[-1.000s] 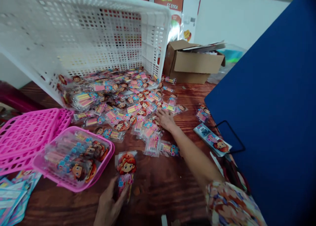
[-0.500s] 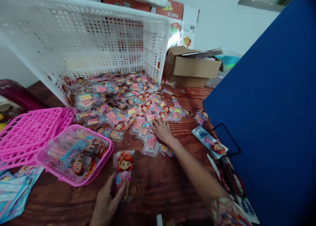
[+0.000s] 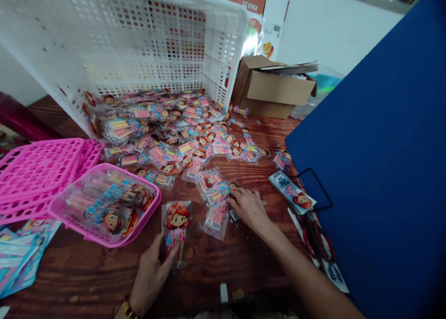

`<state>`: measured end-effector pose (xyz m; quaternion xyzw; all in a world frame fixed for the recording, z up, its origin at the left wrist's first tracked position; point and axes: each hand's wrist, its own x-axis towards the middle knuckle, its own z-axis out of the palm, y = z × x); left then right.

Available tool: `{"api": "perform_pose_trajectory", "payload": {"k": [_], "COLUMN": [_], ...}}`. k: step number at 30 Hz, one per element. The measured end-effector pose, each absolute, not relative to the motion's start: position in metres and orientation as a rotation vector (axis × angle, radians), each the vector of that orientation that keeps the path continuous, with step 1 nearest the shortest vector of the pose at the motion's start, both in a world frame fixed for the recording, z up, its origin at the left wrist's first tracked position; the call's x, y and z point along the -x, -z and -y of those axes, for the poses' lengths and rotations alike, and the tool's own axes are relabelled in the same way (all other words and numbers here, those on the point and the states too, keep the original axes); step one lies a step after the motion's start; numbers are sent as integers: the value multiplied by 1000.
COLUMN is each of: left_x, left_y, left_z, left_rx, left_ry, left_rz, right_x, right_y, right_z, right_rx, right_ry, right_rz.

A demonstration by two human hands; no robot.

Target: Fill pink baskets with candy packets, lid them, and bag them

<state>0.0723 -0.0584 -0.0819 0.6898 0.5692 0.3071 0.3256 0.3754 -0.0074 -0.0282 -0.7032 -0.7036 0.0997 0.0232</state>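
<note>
My left hand [image 3: 153, 268] is closed round the lower end of a clear packet of sticks [image 3: 177, 223], printed with a red-haired cartoon girl and the word "Stick". My right hand [image 3: 249, 207] reaches in from the right, its fingertips closed on the edge of a small stick packet [image 3: 219, 192] with pink and yellow contents. Just below those fingers lies another small packet [image 3: 215, 220]. A large heap of similar packets [image 3: 167, 128] spreads behind both hands. Beside my left hand, a pink basket [image 3: 155, 212] holds several larger stick packets [image 3: 108, 202].
A white crate [image 3: 223, 44] lies tipped on its side behind the heap. Pink perforated baskets [image 3: 38, 170] and printed cards [image 3: 21, 258] are at left. To the right are a cardboard box [image 3: 275, 89], a blue panel [image 3: 376, 147], a card stack [image 3: 292, 193] and scissors [image 3: 315, 240].
My right hand has moved toward me and slightly right, drawing small packets away from the heap. My left hand keeps its hold on the larger packet. The view has tilted slightly.
</note>
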Motion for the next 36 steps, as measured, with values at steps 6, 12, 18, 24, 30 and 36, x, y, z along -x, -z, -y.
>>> {"api": "perform_pose_trajectory", "payload": {"k": [6, 12, 18, 24, 30, 36], "left_x": [-73, -74, -72, -71, -70, -70], "left_y": [78, 80, 84, 87, 86, 88], "left_z": [58, 60, 59, 60, 60, 60], "left_rx": [-1813, -1782, -1785, -1799, -1817, -1853], "left_ry": [-852, -843, -803, -811, -802, -816], "left_rz": [-1475, -1478, -1498, -1489, -1479, -1464], "right_x": [-372, -379, -431, -423, -420, -387], "right_y": [26, 31, 32, 41, 29, 27], "right_z": [-32, -21, -33, -51, -73, -94], "right_rx": [1634, 1889, 1832, 1774, 1839, 2155], "right_ry": [-415, -477, -992, -1090, -1099, -920], "right_rz": [2603, 2287, 1400, 1367, 1550, 1642]}}
